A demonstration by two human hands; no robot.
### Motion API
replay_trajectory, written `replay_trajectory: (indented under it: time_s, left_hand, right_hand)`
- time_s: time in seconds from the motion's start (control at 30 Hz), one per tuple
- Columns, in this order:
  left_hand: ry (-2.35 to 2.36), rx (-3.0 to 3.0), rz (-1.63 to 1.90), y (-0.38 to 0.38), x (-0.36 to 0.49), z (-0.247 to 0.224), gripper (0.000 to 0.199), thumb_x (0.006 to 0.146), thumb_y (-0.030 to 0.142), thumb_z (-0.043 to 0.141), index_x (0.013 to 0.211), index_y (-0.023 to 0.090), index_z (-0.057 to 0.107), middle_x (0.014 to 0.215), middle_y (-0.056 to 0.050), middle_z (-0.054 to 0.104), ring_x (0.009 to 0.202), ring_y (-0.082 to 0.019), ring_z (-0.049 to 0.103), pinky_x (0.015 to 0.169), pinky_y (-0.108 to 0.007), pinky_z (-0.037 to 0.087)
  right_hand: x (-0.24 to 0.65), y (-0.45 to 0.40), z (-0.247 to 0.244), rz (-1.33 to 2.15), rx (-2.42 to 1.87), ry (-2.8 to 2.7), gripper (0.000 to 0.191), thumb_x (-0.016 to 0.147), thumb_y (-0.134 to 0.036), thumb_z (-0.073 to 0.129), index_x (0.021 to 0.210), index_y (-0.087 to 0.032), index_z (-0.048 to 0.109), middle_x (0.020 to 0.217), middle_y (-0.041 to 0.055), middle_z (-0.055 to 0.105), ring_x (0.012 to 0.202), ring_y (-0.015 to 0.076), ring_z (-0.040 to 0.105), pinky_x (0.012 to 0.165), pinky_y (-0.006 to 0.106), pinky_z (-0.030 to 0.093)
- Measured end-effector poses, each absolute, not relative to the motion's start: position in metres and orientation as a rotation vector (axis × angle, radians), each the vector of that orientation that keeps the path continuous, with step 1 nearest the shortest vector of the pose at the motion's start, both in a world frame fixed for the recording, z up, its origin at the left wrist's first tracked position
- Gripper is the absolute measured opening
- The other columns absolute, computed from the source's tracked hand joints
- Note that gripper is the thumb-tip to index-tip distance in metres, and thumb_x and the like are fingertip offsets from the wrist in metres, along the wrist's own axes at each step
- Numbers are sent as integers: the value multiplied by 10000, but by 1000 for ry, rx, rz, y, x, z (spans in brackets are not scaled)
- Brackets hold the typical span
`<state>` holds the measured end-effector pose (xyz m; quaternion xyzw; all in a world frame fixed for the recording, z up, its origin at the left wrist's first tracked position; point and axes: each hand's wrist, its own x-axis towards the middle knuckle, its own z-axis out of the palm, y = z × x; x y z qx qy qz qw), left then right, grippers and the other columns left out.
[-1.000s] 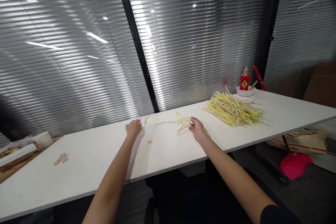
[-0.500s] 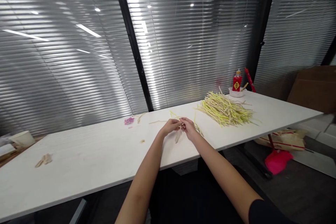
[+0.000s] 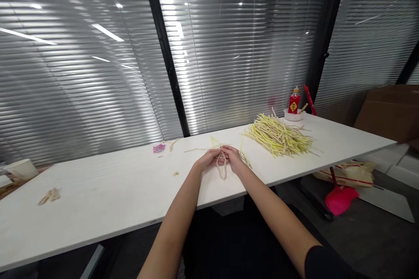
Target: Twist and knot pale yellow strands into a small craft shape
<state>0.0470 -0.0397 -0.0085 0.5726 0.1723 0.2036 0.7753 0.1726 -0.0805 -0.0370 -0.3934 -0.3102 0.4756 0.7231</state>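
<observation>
Close together over the white table (image 3: 131, 183), my left hand (image 3: 209, 159) and my right hand (image 3: 231, 157) both pinch a pale beige pipe cleaner (image 3: 223, 175). Its bent part hangs below my fingers as a narrow loop. The pinched ends are partly hidden by the fingertips. Just beyond my hands lie a yellow pipe cleaner (image 3: 213, 141) and a straight beige one (image 3: 194, 150). Several more yellowish strands (image 3: 246, 159) rest beside my right hand.
A large pile of yellow and beige pipe cleaners (image 3: 279, 135) lies to the right. Behind it a red bottle (image 3: 294, 101) stands in a white bowl (image 3: 293, 116). Small purple-pink bits (image 3: 159, 148) lie at the back edge, and a beige bundle (image 3: 49, 196) at the left.
The beige pipe cleaner between my hands, blurred and narrow before, now hangs as a wider open loop. My hands have barely moved; the view has shifted slightly.
</observation>
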Motion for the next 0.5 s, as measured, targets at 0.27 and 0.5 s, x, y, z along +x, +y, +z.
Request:
replay_trajectory:
  time_s: [0.27, 0.5]
  left_hand:
    - [351, 1048, 425, -32, 48, -17, 243, 817, 259, 552, 971, 77, 604, 888, -139, 655, 798, -202, 643, 790, -366, 503]
    - [263, 940, 364, -30, 48, -21, 281, 854, 264, 482, 996, 52, 599, 843, -143, 658, 804, -220, 644, 830, -423, 489]
  right_hand:
    - [172, -90, -25, 1293, -655, -737, 271, 566, -270, 760, 775, -177, 615, 670, -11, 594, 556, 109, 540, 501, 221, 403]
    - [174, -94, -21, 1411, -557, -647, 260, 574, -230, 762, 762, -176, 591, 592, -42, 542, 475, 79, 470, 457, 203, 359]
